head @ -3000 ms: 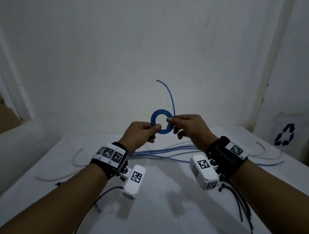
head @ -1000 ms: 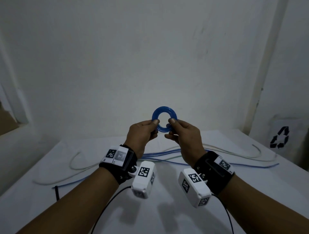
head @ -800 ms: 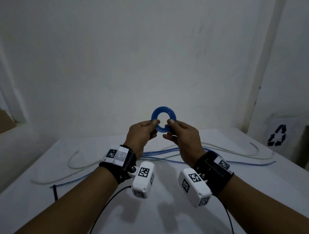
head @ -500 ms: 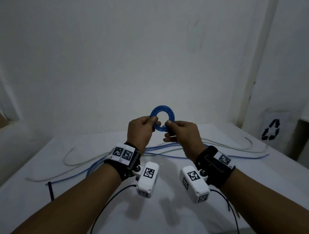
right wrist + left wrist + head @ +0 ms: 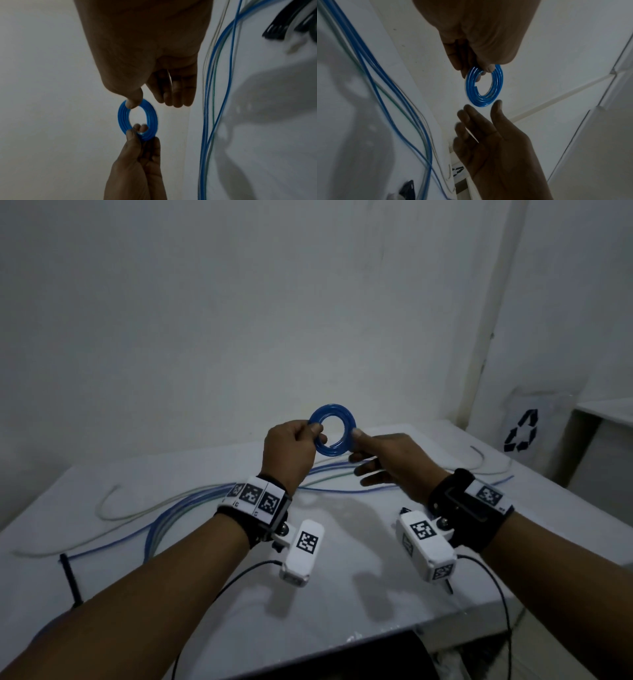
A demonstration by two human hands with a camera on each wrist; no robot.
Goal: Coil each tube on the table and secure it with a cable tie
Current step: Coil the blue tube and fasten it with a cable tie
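A small flat coil of blue tube [image 5: 337,414] is held up in the air over the white table [image 5: 342,604]. My left hand [image 5: 313,433] pinches its left side between thumb and fingers, which the right wrist view shows from below at the coil [image 5: 150,115]. My right hand [image 5: 358,453] is at the coil's right rim with only the thumb tip against it. Its other fingers [image 5: 467,112] lie straight and apart from the coil [image 5: 498,81]. No cable tie is around the coil.
Several loose blue, white and greenish tubes [image 5: 191,501] lie across the back half of the table. A black cable tie [image 5: 70,580] lies at the left edge, and a black bundle [image 5: 281,28] lies near the tubes. A bin with a recycling symbol [image 5: 520,436] stands at the right.
The tube's free tail that stuck up three seconds ago is wound into the coil. My right hand has let go its pinch and opened; only its thumb stays on the rim.
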